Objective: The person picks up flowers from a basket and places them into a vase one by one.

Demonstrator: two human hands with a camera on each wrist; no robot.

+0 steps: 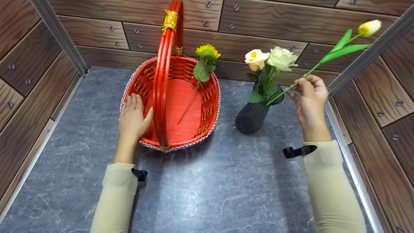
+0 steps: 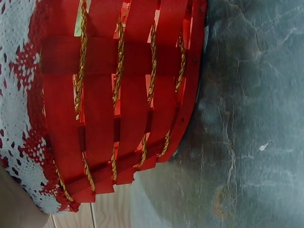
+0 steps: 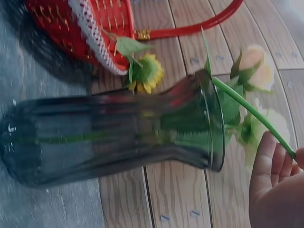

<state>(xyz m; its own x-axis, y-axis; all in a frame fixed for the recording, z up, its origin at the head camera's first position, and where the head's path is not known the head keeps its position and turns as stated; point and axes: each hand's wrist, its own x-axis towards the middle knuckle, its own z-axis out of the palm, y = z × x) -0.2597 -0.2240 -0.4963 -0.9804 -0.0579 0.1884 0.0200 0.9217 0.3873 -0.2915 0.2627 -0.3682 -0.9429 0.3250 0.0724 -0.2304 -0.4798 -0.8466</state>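
Note:
My left hand (image 1: 131,118) rests on the left rim of a red woven basket (image 1: 186,94), fingers straight and thumb over the inner side. With my right hand (image 1: 310,97) I pinch the green stem of a yellow-white tulip (image 1: 369,28), which slants up to the right. The stem's lower end is at the mouth of a dark see-through vase (image 3: 123,128). A peach rose (image 1: 256,59) and a pale, many-petalled flower (image 1: 281,59) stand in that vase. Inside the basket a sunflower (image 1: 207,53) leans on the far right rim.
The basket's tall handle (image 1: 160,84) arches over it. Wood-patterned walls (image 1: 258,19) enclose the grey marbled table (image 1: 207,194) at the back and both sides, with metal posts (image 1: 61,32) at the corners.

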